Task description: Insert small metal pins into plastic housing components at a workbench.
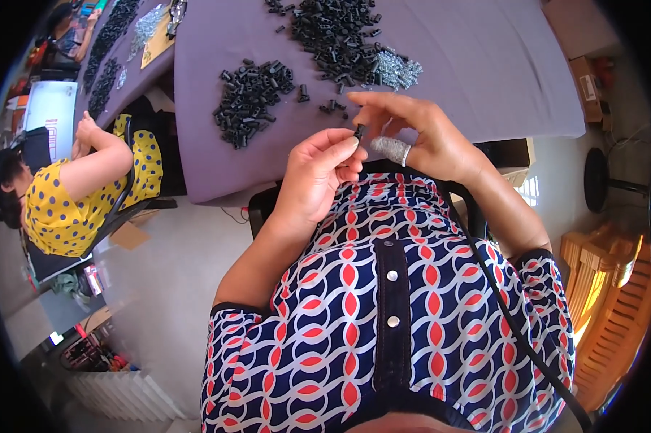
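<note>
My left hand pinches a small black plastic tube-like piece between thumb and forefinger, just over the near edge of the table. Close on its right is my right hand, its fingers bent but apart, with nothing visible between them. A silvery wrap covers the right thumb. Beyond both hands lie a few loose black pieces. A smaller heap of black pieces is to the left, and a larger heap is farther back. Small clear or silvery parts sit against the larger heap.
A mauve cloth covers the table. At the left, another person in yellow dotted clothing sits by a second table with more black pieces. Wooden furniture stands at the right. A dark cord runs down my right side.
</note>
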`<action>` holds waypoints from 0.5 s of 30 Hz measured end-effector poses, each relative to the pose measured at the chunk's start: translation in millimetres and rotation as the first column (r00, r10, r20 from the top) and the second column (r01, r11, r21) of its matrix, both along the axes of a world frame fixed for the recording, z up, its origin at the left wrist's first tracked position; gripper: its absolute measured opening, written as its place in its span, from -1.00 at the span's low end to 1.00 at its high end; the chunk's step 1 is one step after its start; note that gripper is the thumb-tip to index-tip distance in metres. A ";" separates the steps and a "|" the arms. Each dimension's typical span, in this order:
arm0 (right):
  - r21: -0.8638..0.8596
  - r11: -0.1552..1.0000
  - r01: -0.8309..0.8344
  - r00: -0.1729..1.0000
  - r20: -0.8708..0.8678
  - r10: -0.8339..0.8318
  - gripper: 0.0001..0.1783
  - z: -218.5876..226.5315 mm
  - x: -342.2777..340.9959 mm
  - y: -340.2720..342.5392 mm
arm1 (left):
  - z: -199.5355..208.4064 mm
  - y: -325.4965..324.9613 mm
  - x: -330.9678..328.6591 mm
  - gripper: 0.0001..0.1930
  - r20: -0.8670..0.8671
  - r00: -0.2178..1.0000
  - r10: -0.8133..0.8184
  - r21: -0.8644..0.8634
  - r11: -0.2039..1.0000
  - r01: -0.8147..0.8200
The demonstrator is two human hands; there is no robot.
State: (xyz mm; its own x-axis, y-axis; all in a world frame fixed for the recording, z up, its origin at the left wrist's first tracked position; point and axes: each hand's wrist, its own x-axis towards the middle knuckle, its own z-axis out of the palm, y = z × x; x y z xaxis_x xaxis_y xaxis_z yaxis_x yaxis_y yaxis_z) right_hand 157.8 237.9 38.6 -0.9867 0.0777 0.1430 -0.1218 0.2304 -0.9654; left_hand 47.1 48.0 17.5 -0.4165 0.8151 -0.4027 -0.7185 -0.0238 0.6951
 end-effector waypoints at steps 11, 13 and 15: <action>0.615 0.755 0.225 0.967 -0.237 -0.095 -0.39 -10.0 -0.6 -14.1 | 4.1 9.2 10.6 -0.82 -0.166 0.986 0.028 0.035 0.999 -0.023; 0.572 0.784 0.239 0.956 -0.282 -0.086 -0.50 -14.3 0.5 -13.2 | 8.5 10.0 14.3 -0.82 -0.116 0.992 0.041 -0.004 0.999 -0.042; 0.533 0.815 0.228 0.957 -0.279 -0.085 -0.52 -15.3 3.3 -10.6 | 10.6 8.8 9.4 -0.79 -0.051 0.998 -0.040 -0.012 0.999 0.039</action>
State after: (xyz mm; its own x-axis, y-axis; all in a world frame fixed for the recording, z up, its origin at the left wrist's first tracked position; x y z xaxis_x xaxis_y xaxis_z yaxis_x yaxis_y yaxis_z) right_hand 161.1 227.4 23.2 -0.9001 0.0656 0.4307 -0.2393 0.7517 -0.6146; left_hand 56.5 56.8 28.1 -0.4043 0.8270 -0.3906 -0.6825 0.0115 0.7308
